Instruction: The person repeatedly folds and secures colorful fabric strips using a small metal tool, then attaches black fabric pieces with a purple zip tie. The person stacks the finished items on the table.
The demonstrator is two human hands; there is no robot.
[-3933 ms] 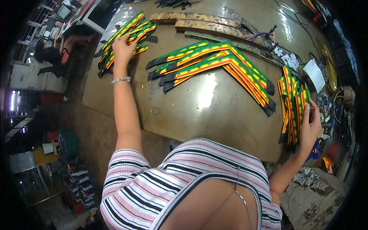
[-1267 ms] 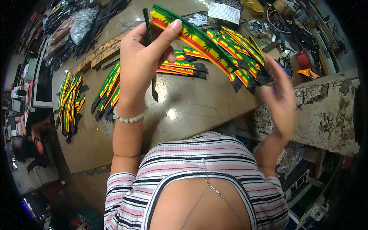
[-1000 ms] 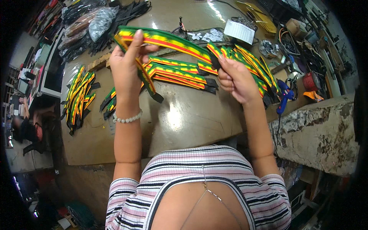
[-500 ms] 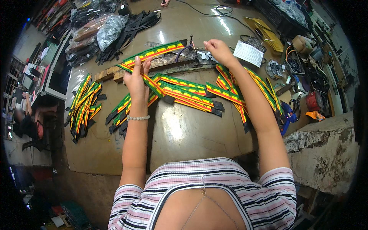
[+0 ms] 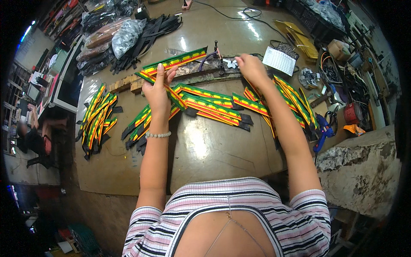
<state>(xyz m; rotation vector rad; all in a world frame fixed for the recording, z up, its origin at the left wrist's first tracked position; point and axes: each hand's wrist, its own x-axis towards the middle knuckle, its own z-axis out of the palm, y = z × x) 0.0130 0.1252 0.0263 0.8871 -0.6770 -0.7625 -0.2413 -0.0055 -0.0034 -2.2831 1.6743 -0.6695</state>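
Observation:
My left hand (image 5: 157, 92) is closed on a strap (image 5: 174, 95) with green, yellow and red bands, a dark palm pattern and a black end. Its thumb points up. A second patterned strap (image 5: 182, 58) lies just beyond, along a worn wooden beam (image 5: 195, 68), its far end near a small upright metal tool (image 5: 216, 53). Right of that tool, the fingers of my right hand (image 5: 251, 66) are pinched beside small white pieces (image 5: 231, 64). Whatever is between those fingertips is too small to make out.
More patterned straps lie in piles at left (image 5: 99, 120), in the middle (image 5: 214, 107) and under my right forearm. Black straps (image 5: 147, 40) and plastic-wrapped bundles (image 5: 128, 36) are at the back left. A paper sheet (image 5: 279, 61) and a blue glue gun (image 5: 324, 130) lie at right.
My right hand has come down a little toward me, beside the small white pieces. My left hand keeps its hold on the strap. The whole view has shifted slightly.

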